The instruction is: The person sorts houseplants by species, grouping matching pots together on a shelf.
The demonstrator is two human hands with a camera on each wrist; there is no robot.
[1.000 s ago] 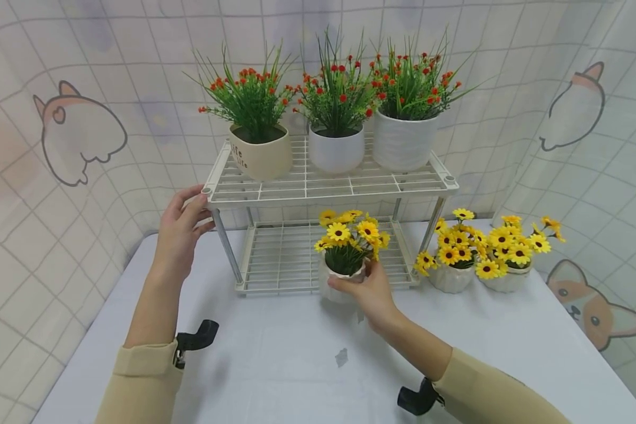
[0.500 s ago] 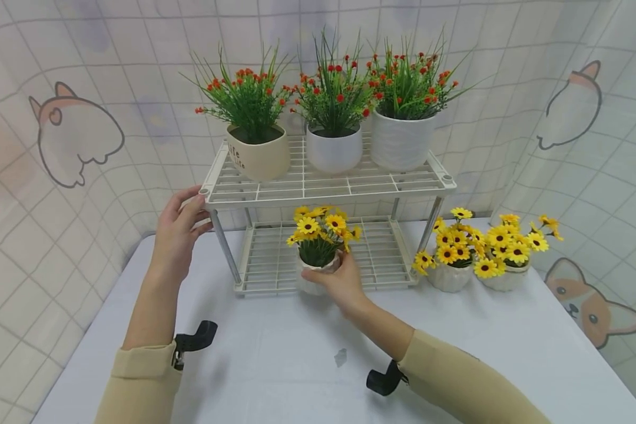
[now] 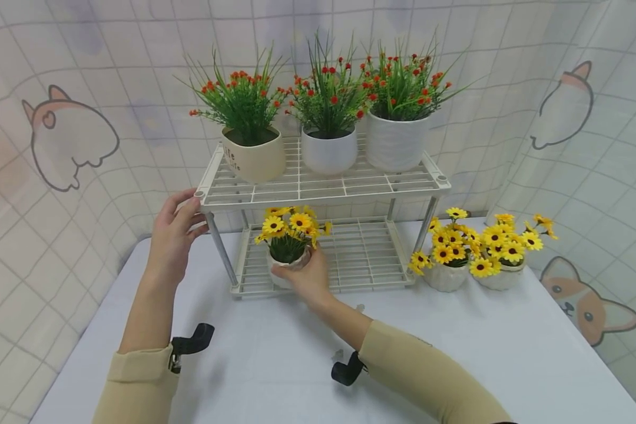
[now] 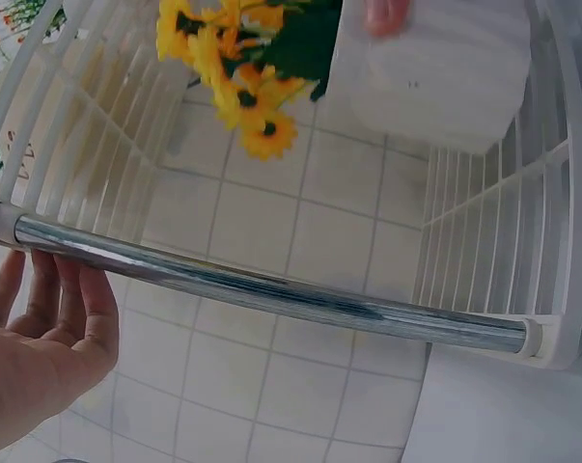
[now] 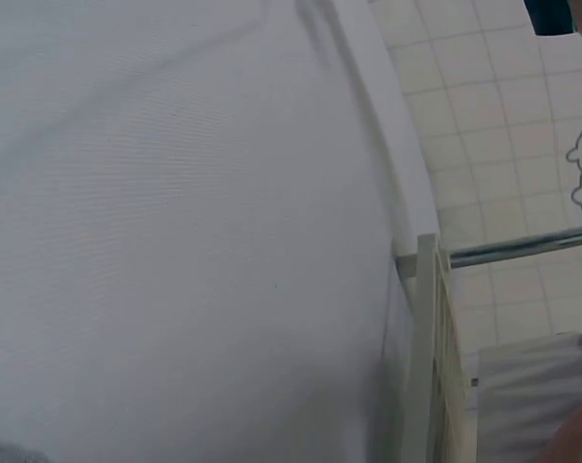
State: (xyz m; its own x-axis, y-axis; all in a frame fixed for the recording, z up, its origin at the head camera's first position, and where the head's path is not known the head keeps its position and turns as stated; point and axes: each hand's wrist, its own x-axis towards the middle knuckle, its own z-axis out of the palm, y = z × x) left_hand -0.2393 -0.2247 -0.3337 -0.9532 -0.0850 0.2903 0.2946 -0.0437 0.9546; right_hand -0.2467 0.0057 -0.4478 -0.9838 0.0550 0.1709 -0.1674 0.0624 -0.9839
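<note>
My right hand (image 3: 307,278) grips a small white pot of yellow daisies (image 3: 287,235) at the front left of the lower tier of a white wire shelf rack (image 3: 318,187). The pot (image 4: 435,68) shows from below in the left wrist view, a fingertip on it. The pot's white side (image 5: 522,395) shows in the right wrist view. My left hand (image 3: 176,232) rests with straight fingers against the rack's upper front-left corner, beside its chrome post (image 4: 271,294).
Three pots of red-flowered greenery (image 3: 325,126) stand on the rack's top tier. Two more yellow daisy pots (image 3: 474,253) sit on the white table (image 3: 456,347) right of the rack. A tiled curtain with cartoon animals hangs behind.
My right hand has carried the daisy pot leftward from in front of the rack's middle onto the lower tier's left side. The left hand has stayed at the rack corner.
</note>
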